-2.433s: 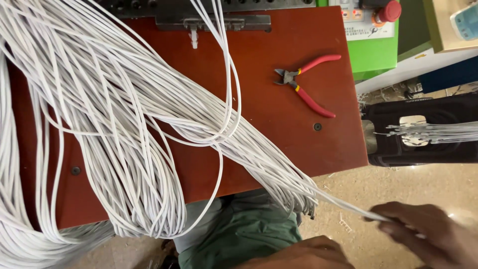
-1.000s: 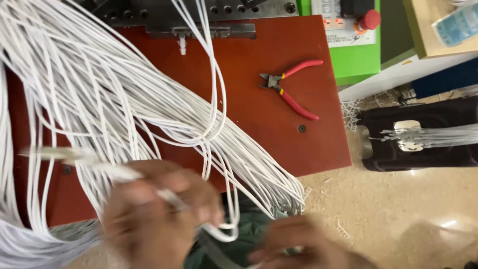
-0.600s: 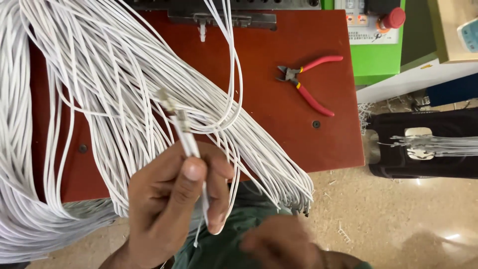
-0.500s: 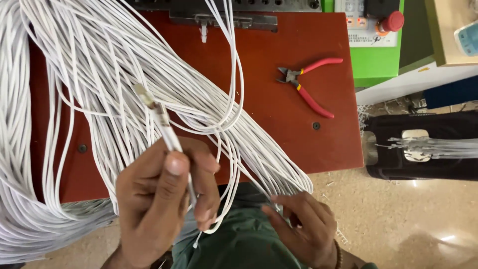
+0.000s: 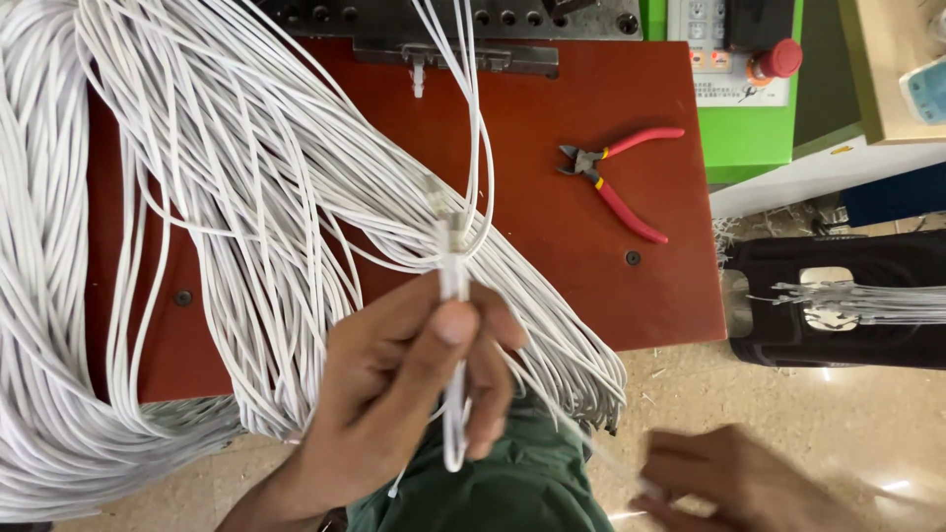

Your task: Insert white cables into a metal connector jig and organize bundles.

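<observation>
White thin cable end is being pinched upright in the left hand; the blurred right hand is seemingly drawing its length, grip unclear; feeding likely follows.

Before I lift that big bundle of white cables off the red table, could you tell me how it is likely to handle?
Probably floppy: the white cables drape in loose loops and sag over the red table edge. Likely heavy as a mass, since there are very many strands. They may tangle or slide apart, as the loops cross; the left hand pinches only a few ends.

Red-brown worktable over speckled beige floor
</observation>
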